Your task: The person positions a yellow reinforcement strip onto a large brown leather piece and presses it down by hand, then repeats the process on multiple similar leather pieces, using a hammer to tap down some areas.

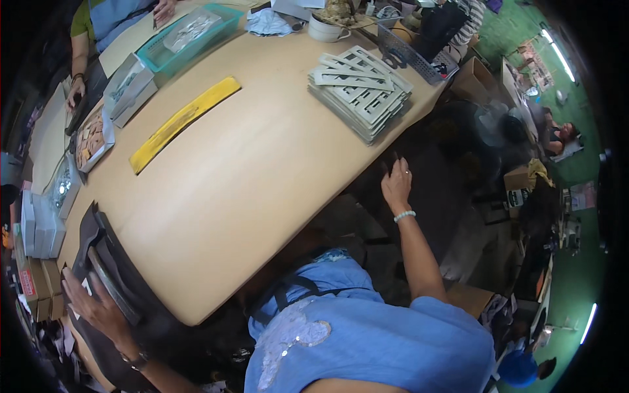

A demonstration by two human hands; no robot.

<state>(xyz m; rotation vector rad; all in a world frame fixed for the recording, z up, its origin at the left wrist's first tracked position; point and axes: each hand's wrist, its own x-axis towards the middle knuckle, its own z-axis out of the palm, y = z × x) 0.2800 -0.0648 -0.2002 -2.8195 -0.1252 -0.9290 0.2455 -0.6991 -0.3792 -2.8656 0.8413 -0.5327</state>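
Note:
My left hand (pixel 98 309) is at the table's left end, fingers spread, over dark sheet material (pixel 141 288). Beside its fingers lies a curved, dark, bar-like piece (pixel 110 281) with a greyish sheen. My right hand (pixel 397 185) is out past the table's near edge, with a pale bead bracelet on its wrist. Its fingers are drawn together around something slim and dark at the tips, too small to make out. Dark material or shadow lies behind that hand. Nearest to it on the table is a stack of pale cut-out templates (pixel 363 92).
A yellow strip (pixel 185 124) lies on the tan table (pixel 216 196). Along the far left stand a teal basket (pixel 190 39), white boxes (pixel 129 88) and a box of tan pieces (pixel 94 141). A white cup (pixel 326 30) and grey basket (pixel 409 56) stand at the back. A co-worker's hand (pixel 76 90) rests opposite.

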